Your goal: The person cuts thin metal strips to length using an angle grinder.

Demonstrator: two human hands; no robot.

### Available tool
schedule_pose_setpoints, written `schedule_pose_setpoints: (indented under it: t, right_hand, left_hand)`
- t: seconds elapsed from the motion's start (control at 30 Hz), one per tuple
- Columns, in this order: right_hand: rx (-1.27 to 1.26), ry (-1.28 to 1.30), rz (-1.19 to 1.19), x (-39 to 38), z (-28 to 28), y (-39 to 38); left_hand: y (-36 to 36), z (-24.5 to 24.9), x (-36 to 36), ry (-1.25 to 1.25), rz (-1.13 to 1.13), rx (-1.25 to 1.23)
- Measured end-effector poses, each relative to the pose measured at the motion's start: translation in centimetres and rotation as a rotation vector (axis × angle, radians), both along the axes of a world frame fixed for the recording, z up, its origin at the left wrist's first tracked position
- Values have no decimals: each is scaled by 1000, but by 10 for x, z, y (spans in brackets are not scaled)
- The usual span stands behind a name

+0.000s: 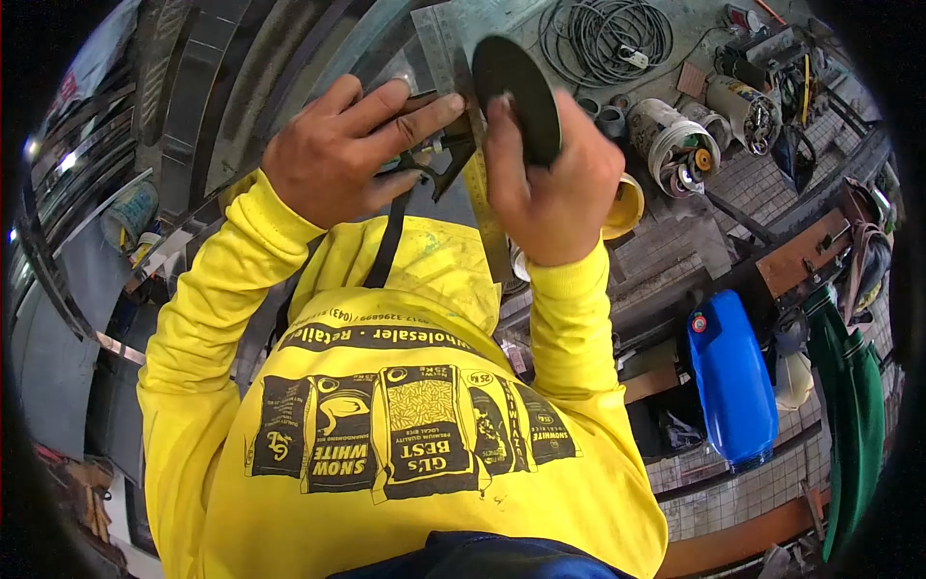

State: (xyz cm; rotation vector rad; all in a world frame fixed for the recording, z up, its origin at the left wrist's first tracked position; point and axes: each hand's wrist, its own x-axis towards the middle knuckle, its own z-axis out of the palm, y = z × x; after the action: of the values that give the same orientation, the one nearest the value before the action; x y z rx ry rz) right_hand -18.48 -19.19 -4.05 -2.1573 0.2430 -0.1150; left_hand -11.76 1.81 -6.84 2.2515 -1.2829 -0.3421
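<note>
My right hand (555,183) grips a thin dark disc (526,82), like a grinder cutting disc, with the thumb on its face and the fingers mostly hidden behind it. My left hand (352,145) is closed around the dark head of a combination square (449,166), fingertips at the ruler's edge. The long steel ruler (490,227) runs lengthwise between both hands, and the disc stands edge-up close beside it. Below the hands, yellow cloth (415,261) covers my lap.
Long metal bars (222,58) lie at the upper left. A coiled black cable (588,39) is on the floor ahead. To the right stand a bucket of used discs (666,145), a yellow container (625,205) and a blue jug (730,381). Green cloth (849,405) hangs at far right.
</note>
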Motion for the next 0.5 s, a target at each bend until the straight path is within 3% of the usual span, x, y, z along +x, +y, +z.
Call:
schedule_pose_setpoints:
  t: [0.27,0.5]
  right_hand:
    - [13,46,4,-17,5,0]
    - [-61,-98,13,8,-7,3]
  left_hand:
    - [1,1,-1,13,-30,29]
    - [0,0,0,-9,9,-2]
